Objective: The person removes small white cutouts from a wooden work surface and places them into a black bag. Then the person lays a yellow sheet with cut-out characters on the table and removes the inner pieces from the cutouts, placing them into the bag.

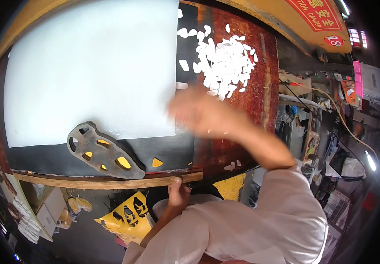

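My right hand (194,112), smeared by motion, passes over the right edge of a large white sheet (93,70); its fingers and anything in them cannot be made out. My left hand (179,192) is closed at the wooden rail (110,183) along the table's front, thumb on top and the other fingers mostly hidden. A dark grey, sole-shaped cutting die (96,148) with several holes lies partly on the sheet's front edge. Yellow shows through some holes. Right of it, a small yellow offcut (157,162) rests on the black board (172,152).
Small white pieces (227,64) form a heap on the red-brown tabletop (267,75), beyond my right hand. A yellow machine beam (282,24) crosses the far side. Below the rail hangs a yellow sheet with cut-outs (130,218). Cluttered shelves (300,88) stand at right.
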Demonstrator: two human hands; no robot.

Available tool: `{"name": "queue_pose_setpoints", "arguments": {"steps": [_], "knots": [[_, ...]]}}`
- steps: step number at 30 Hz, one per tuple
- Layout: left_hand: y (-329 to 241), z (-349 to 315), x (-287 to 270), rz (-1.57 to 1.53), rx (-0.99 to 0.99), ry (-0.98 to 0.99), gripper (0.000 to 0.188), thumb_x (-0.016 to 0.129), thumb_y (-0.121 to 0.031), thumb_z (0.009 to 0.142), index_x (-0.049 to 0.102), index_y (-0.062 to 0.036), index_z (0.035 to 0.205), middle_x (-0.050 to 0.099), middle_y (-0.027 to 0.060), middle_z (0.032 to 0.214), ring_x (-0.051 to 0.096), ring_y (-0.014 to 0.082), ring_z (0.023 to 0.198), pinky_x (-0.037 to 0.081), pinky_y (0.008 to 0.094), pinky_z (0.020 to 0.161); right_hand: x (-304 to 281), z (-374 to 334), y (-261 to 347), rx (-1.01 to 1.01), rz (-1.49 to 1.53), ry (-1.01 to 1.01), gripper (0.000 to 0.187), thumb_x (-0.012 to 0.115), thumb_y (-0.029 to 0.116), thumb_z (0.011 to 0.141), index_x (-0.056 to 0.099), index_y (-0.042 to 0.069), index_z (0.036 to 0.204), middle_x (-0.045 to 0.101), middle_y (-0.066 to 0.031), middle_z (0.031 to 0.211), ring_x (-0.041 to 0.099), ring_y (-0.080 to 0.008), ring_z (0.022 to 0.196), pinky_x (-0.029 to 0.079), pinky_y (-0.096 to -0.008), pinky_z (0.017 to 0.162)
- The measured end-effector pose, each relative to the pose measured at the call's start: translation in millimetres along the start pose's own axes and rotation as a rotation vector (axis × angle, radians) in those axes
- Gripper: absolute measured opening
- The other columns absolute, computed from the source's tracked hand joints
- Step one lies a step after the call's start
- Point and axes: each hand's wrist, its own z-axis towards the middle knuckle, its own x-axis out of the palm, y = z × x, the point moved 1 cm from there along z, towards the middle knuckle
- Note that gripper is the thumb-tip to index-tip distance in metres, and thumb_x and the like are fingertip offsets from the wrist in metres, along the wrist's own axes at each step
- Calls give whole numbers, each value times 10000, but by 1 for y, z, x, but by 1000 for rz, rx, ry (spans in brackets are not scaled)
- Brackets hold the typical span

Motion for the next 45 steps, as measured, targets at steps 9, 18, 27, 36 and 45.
{"name": "queue_pose_setpoints", "arguments": {"steps": [9, 18, 27, 36, 45], "knots": [[-4, -3, 7, -126, -32, -106, 760, 787, -457, 860, 503, -74, 1451, 581, 80, 1356, 584, 261, 1266, 485, 414, 1033, -73, 131, -202, -134, -515, -214, 480, 623, 268, 984, 640, -2, 1381, 537, -264, 1520, 433, -436, 1461, 315, -538, 1249], [-8, -4, 8, 15, -25, -56, 839, 711, -584, 915, 446, -54, 1508, 525, 114, 1472, 504, 294, 1382, 347, 461, 1224, -75, -8, -77, -104, -411, 87, 378, 747, 324, 950, 756, 27, 1184, 684, -156, 1350, 603, -379, 1304, 480, -516, 1107], [-11, -3, 8, 19, -41, -49, 774, 686, -542, 949, 450, -65, 1512, 550, 111, 1463, 520, 288, 1374, 367, 464, 1203, 8, -31, -69, -158, -406, -227, 267, 765, 144, 853, 741, 37, 1097, 677, -109, 1240, 572, -351, 1214, 488, -465, 1044], [-15, 0, 23, -24, 30, -12, 735, 669, -515, 969, 455, -74, 1516, 558, 99, 1472, 532, 286, 1377, 378, 455, 1195, -106, 7, -107, 240, -593, -248, 634, 745, 555, 885, 693, 184, 1397, 544, -202, 1528, 476, -426, 1410, 373, -538, 1181], [-20, -1, 29, 150, 53, -92, 692, 629, -600, 996, 493, -131, 1485, 592, 28, 1418, 602, 227, 1288, 524, 374, 975, -8, -115, -60, 209, -605, -188, 629, 698, 642, 897, 697, 282, 1412, 487, -137, 1577, 361, -444, 1480, 265, -668, 1204]]}}
